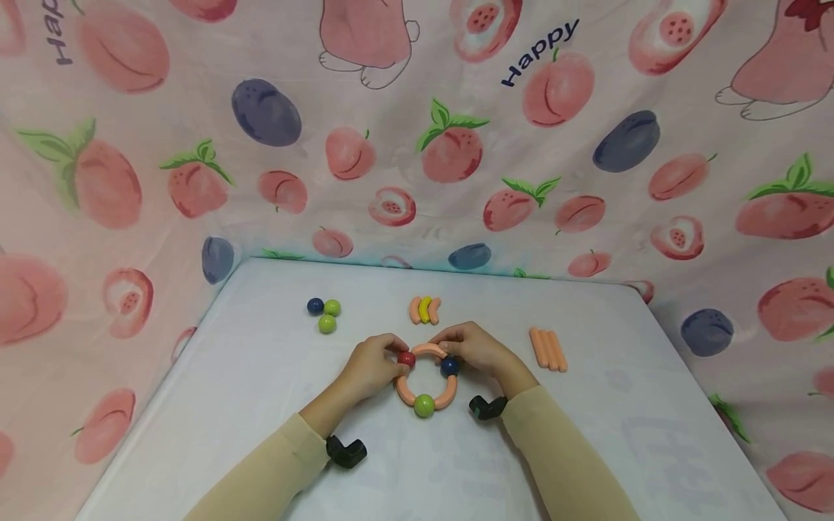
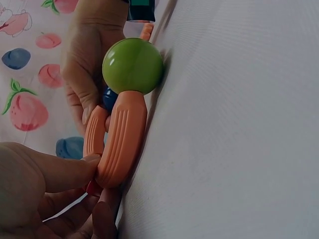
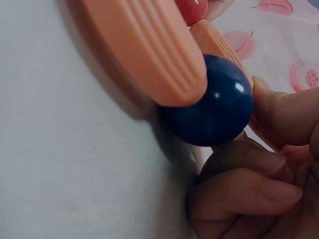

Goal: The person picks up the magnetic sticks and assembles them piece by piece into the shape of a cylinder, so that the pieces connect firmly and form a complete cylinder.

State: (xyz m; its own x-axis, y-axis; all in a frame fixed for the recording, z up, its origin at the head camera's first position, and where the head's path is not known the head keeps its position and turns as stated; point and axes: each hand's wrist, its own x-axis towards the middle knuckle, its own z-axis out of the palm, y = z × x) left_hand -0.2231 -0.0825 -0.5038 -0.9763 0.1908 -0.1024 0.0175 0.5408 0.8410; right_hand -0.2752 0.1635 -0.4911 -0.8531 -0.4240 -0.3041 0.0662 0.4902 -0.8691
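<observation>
Between left grip (image 1: 373, 367) and right grip (image 1: 481, 353), ring (image 1: 446, 395)

Both my forearms reach forward from the lower edge of the head view, the left forearm (image 1: 260, 477) slanting toward the right and the right forearm (image 1: 567, 459) slanting toward the left. Beige sleeves cover them, and each sleeve finishes before the bare wrist. My left hand (image 1: 373, 367) and my right hand (image 1: 482, 352) are near to each other but do not touch, with their fingertips directed inward. Both are in a pinching pose. The left thumb (image 2: 65, 172) stretches out, with bent fingers below it. The right thumb (image 3: 286, 112) is likewise extended, while fingers (image 3: 239, 196) beneath it are curled.
</observation>
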